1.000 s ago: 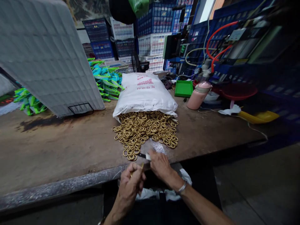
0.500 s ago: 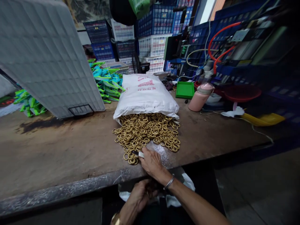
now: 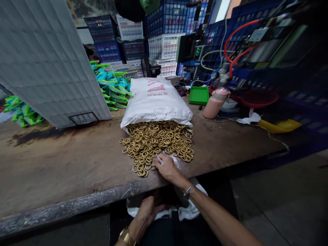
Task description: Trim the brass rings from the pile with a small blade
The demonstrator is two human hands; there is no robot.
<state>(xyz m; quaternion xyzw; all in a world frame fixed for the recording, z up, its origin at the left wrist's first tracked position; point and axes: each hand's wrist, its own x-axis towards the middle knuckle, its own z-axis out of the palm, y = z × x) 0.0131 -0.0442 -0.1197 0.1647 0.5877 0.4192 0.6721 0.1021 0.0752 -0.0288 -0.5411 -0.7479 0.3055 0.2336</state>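
Observation:
A pile of brass-coloured rings (image 3: 151, 140) spills from the mouth of a white sack (image 3: 156, 102) lying on the table. At the pile's near edge, my right hand (image 3: 167, 169) is closed around a small knife (image 3: 160, 160); its pale handle shows, its blade cannot be made out. Below the table edge, my left hand (image 3: 148, 208) is at the opening of a white bag (image 3: 191, 210) by my lap. The left thumb is apart from the fingers, and no ring shows in it. The left fingertips are partly in shadow.
A large pale ribbed panel (image 3: 56, 61) stands on the left, with green and blue plastic pieces (image 3: 112, 85) behind it. At the right are a green tray (image 3: 199, 95), a pink bottle (image 3: 215, 104) and a red dish (image 3: 258, 99). Stacked crates (image 3: 166, 46) fill the back.
My right hand has shifted slightly up along the pile's near edge, and the dark blade seen before is out of sight. The ring in my left hand no longer shows; its fingers have loosened.

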